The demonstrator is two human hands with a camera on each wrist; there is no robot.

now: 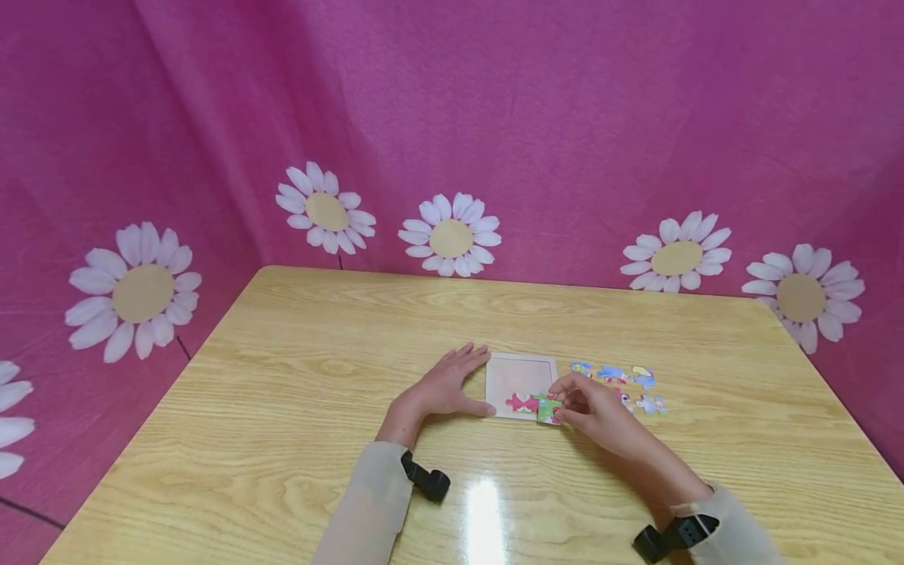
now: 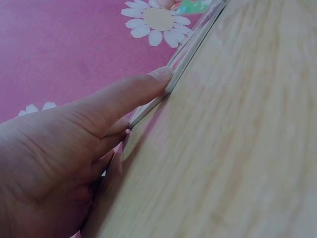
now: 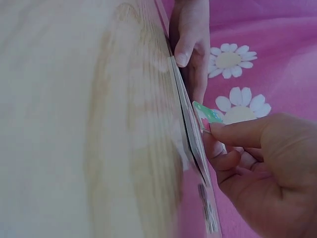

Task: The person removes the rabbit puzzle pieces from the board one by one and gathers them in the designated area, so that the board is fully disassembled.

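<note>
A pale square puzzle tray (image 1: 519, 373) lies on the table, with a thin raised rim. My left hand (image 1: 443, 384) rests at its left side, thumb on the near left corner and straight fingers reaching the far left corner; the left wrist view shows the thumb (image 2: 161, 74) on the rim. Between thumb and fingertips, my right hand (image 1: 600, 412) pinches a green jigsaw piece (image 1: 547, 410) over the tray's near right corner. In the right wrist view this piece (image 3: 208, 114) stands tilted above the tray. A red and white jigsaw piece (image 1: 521, 403) lies inside along the near edge.
Several loose jigsaw pieces (image 1: 613, 373) lie on the wooden table (image 1: 339, 361) right of the tray, some partly behind the right hand. A pink curtain with daisies (image 1: 452, 118) hangs at the back and sides. Black straps (image 1: 427, 479) with cameras circle both wrists.
</note>
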